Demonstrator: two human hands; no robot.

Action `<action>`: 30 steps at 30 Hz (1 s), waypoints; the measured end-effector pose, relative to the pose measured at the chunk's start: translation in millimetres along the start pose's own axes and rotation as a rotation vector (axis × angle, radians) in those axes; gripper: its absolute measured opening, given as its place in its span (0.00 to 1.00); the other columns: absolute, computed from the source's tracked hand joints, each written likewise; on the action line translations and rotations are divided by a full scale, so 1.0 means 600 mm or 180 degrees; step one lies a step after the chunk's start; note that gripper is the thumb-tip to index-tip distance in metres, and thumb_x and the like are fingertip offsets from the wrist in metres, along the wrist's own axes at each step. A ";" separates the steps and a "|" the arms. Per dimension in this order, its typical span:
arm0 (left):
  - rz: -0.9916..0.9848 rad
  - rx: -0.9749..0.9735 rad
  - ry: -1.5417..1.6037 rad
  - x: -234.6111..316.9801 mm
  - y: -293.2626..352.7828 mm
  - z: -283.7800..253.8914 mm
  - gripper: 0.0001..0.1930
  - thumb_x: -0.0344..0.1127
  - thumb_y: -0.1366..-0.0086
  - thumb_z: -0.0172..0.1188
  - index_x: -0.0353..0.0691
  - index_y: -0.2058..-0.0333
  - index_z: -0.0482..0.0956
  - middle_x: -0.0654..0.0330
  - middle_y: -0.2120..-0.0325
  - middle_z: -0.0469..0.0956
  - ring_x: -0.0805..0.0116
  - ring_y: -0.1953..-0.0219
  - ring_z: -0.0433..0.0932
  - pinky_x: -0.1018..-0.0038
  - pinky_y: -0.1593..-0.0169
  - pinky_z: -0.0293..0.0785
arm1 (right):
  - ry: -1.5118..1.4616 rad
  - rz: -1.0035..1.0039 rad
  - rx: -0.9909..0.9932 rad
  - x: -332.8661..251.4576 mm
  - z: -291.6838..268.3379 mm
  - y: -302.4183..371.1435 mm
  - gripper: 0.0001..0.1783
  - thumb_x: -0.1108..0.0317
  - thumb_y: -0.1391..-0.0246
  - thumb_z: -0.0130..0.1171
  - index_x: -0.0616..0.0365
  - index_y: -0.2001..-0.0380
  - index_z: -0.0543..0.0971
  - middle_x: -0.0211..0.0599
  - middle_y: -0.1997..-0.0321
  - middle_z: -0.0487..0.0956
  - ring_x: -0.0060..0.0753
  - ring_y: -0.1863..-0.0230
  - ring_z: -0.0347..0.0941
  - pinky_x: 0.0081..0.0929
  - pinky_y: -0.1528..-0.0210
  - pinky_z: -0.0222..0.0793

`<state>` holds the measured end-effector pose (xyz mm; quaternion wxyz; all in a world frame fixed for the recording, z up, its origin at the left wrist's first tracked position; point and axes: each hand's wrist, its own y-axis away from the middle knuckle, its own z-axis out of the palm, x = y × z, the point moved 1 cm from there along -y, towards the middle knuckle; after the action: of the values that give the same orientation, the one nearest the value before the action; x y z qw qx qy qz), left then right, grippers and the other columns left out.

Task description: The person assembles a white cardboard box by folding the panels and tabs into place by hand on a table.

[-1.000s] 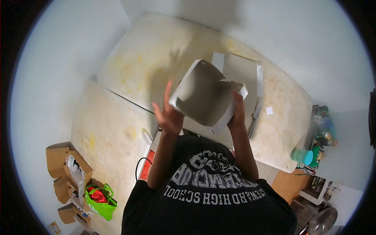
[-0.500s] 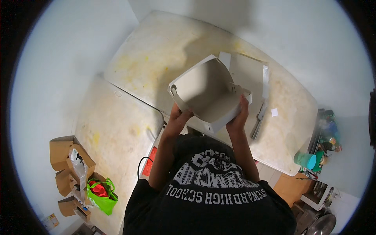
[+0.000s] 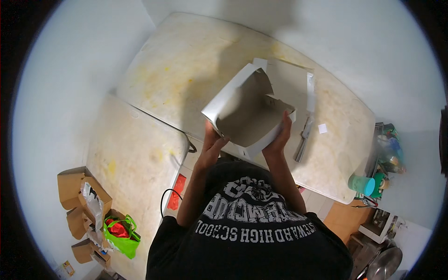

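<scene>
Both hands hold up an open cardboard box (image 3: pixel 245 119), white outside and grey-beige inside, tilted above the table's near edge. My left hand (image 3: pixel 213 145) grips its near left corner, thumb over the rim. My right hand (image 3: pixel 281 138) is closed on the right wall, fingers partly hidden beneath. A cut flap sticks out at the box's right corner. Behind the box lies a flat grey cardboard piece (image 3: pixel 291 81) with white edges, partly covered by it. A narrow grey, blade-like thing (image 3: pixel 301 145) rests right of my right hand; its kind is unclear.
A small white paper square (image 3: pixel 322 128) lies on the stained table (image 3: pixel 345 158). A teal cup (image 3: pixel 361 185) stands at the right corner. On the left table (image 3: pixel 135 154) are opened brown cartons (image 3: pixel 71 189) and a green bag (image 3: pixel 125 242) with something red inside.
The box has turned in my hands, so more of its white left outer wall shows and its inside faces more to the right. Both hands keep their hold. The whole view has shifted slightly.
</scene>
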<state>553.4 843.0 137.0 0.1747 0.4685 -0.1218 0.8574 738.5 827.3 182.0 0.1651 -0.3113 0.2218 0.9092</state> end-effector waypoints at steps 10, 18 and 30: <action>0.0466 -0.0339 -0.0526 -0.026 -0.015 -0.012 0.32 0.39 0.37 0.52 0.34 0.35 0.60 0.44 0.33 0.57 0.56 0.29 0.52 0.61 0.30 0.47 | 0.0614 -0.0934 -0.0821 0.011 -0.043 -0.016 0.35 0.52 0.39 0.50 0.57 0.33 0.60 0.43 0.34 0.66 0.41 0.35 0.63 0.38 0.34 0.59; 0.0095 0.0431 -0.0568 0.012 -0.016 0.016 0.22 0.39 0.46 0.68 0.46 0.54 0.71 0.48 0.29 0.48 0.54 0.32 0.58 0.61 0.37 0.65 | 0.1492 -0.1440 -0.1864 -0.002 -0.042 -0.024 0.50 0.39 0.51 0.65 0.61 0.35 0.61 0.55 0.28 0.58 0.46 0.27 0.53 0.42 0.29 0.50; 0.0681 0.1580 -0.2263 0.002 -0.006 -0.012 0.45 0.25 0.54 0.75 0.39 0.38 0.59 0.52 0.38 0.63 0.60 0.40 0.66 0.64 0.38 0.67 | 0.2865 -0.0592 -0.1572 -0.027 -0.049 0.005 0.48 0.59 0.50 0.71 0.58 0.32 0.56 0.49 0.35 0.65 0.44 0.37 0.66 0.42 0.39 0.67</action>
<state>548.9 849.2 134.2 -0.0855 0.7466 -0.0126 0.6596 763.8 807.2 172.1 0.0552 -0.7194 0.0212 0.6921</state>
